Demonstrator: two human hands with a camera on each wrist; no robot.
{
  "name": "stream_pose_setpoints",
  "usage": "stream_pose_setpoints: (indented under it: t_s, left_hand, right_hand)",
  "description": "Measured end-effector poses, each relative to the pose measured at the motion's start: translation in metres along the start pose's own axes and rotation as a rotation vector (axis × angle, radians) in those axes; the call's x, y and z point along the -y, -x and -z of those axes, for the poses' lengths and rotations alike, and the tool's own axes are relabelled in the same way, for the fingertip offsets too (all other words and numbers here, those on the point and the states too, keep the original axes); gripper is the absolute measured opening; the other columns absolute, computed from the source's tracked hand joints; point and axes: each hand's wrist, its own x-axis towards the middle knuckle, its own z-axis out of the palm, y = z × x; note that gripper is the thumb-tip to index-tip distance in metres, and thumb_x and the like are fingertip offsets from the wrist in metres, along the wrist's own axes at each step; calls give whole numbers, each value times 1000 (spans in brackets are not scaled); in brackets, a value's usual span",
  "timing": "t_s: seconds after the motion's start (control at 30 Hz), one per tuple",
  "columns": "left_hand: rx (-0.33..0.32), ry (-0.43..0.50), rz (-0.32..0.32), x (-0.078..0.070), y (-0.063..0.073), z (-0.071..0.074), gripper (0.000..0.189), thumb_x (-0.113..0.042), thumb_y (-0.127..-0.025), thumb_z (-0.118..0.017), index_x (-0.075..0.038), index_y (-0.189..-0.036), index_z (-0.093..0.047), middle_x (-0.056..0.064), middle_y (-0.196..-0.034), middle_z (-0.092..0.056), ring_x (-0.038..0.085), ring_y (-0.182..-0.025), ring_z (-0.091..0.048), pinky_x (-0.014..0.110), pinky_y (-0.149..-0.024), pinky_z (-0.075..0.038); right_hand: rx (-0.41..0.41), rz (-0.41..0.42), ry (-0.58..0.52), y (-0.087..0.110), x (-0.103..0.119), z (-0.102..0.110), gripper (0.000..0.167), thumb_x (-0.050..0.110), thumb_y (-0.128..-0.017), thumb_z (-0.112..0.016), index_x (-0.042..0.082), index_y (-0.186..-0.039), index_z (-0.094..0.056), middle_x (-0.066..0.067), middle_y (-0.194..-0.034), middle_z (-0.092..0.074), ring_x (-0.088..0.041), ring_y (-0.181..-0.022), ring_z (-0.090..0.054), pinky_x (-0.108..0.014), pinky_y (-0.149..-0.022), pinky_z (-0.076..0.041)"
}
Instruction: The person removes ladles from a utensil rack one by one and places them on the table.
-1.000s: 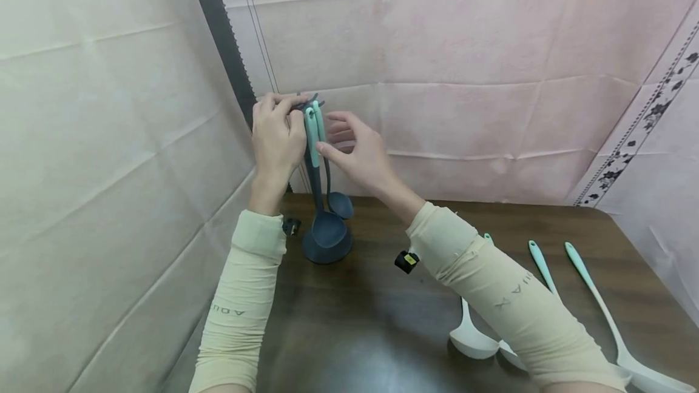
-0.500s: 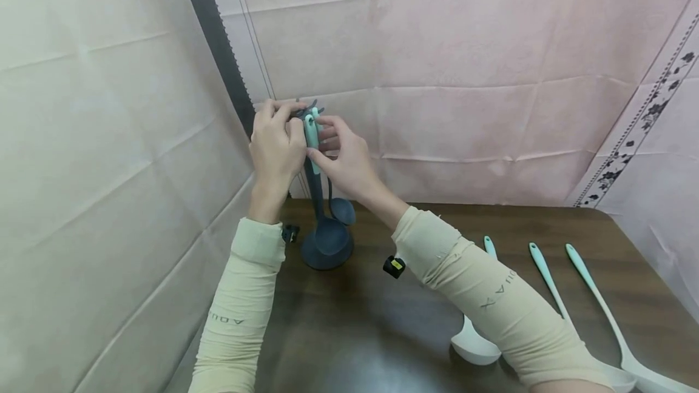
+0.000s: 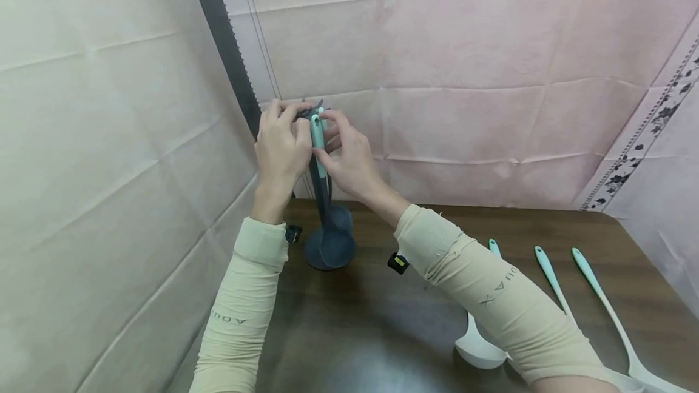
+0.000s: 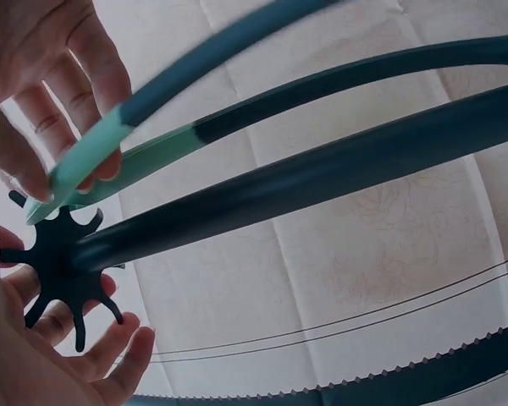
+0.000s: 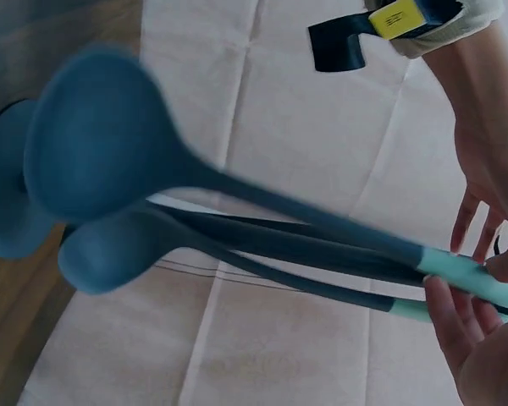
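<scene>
A dark blue utensil stand with a round base (image 3: 312, 251) and a star-shaped hook top (image 4: 59, 258) stands upright at the table's back left. My left hand (image 3: 281, 147) holds the stand at its hook top, fingers reaching behind the hooks in the left wrist view. A dark blue ladle (image 5: 102, 139) with a mint handle hangs down in front of the pole. My right hand (image 3: 349, 156) pinches that handle near its top end. Behind the ladle, a smaller dark blue spoon-like utensil (image 5: 118, 249), also mint-handled, hangs by the stand; its handle end is partly hidden by my fingers.
On the right of the brown table (image 3: 382, 296) lie several white utensils with mint handles, including a white ladle (image 3: 480, 350) and a long-handled one (image 3: 611, 311). My right sleeve (image 3: 491, 296) covers part of them. Cloth walls (image 3: 464, 126) rise behind and at left.
My right hand has moved left onto the ladle's handle and pinches it. The ladle has shifted slightly right, its bowl now overlapping the smaller utensil. My left hand stays at the hook top.
</scene>
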Motion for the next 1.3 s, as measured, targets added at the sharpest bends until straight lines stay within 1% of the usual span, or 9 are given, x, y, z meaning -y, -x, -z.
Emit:
stream_pose_setpoints:
  t_s: [0.07,0.3,0.47,0.57,0.73,0.8,1.0,1.17,1.3]
  left_hand:
    - [3,3,0,-1,1,0,49,-30,-98,-40,-18,-130,-76,6,-128,-62,31,-119,-56,45,-75,-49]
    - [5,-8,0,-3,1,3,50,-31,-98,-40,-18,-131,-76,6,-129,-62,32,-119,-56,46,-76,-50]
    - [13,-25,-13,-2,0,6,50,-32,-98,-41,-17,-131,-75,7,-129,-62,33,-118,-57,47,-76,-50]
    - [26,-24,-8,-2,1,6,49,-32,-98,-41,-18,-132,-75,7,-130,-62,32,-119,-56,48,-77,-50]
    - [28,-18,-12,-2,1,5,47,-30,-100,-41,-18,-132,-75,6,-130,-62,32,-121,-56,46,-76,-50]
    - [27,-19,-13,-2,1,5,47,-29,-101,-41,-17,-131,-75,6,-130,-62,32,-121,-57,46,-76,-50]
    - [13,-12,-18,-3,-1,4,46,-27,-102,-42,-17,-131,-75,6,-128,-63,32,-117,-57,45,-76,-50]
    - [14,-11,-13,-3,-1,3,46,-28,-101,-42,-17,-131,-75,6,-129,-63,31,-116,-57,45,-75,-49]
    - [15,-13,-14,-3,0,3,47,-28,-100,-42,-17,-131,-75,6,-129,-63,32,-116,-57,45,-74,-49]
  right_hand:
    - [4,16,-5,0,-1,1,61,5,-98,-72,10,-152,-45,-10,-107,-68,-22,-88,-72,-41,-80,-62]
    - [48,24,23,-1,2,9,59,5,-98,-71,11,-152,-47,-7,-104,-69,-17,-86,-71,-33,-78,-61]
    - [77,19,41,-2,6,16,58,6,-98,-71,12,-151,-48,-6,-103,-69,-16,-87,-71,-31,-77,-59]
    - [93,25,46,-2,6,19,58,6,-98,-71,11,-151,-48,-7,-104,-70,-18,-88,-71,-33,-78,-60]
    - [90,25,45,-2,6,23,58,3,-97,-71,11,-150,-47,-6,-103,-70,-18,-88,-70,-35,-79,-60]
    - [89,21,46,-2,7,24,58,3,-97,-71,11,-150,-48,-5,-103,-70,-17,-88,-70,-33,-79,-59]
    - [76,33,38,-1,10,29,58,3,-97,-71,11,-150,-48,-5,-101,-68,-16,-86,-70,-34,-77,-60]
    - [73,32,44,0,11,31,59,3,-96,-71,11,-150,-48,-4,-100,-68,-15,-85,-69,-32,-78,-58]
    - [66,30,19,2,11,32,58,2,-96,-71,10,-150,-48,-6,-101,-69,-16,-86,-69,-34,-77,-59]
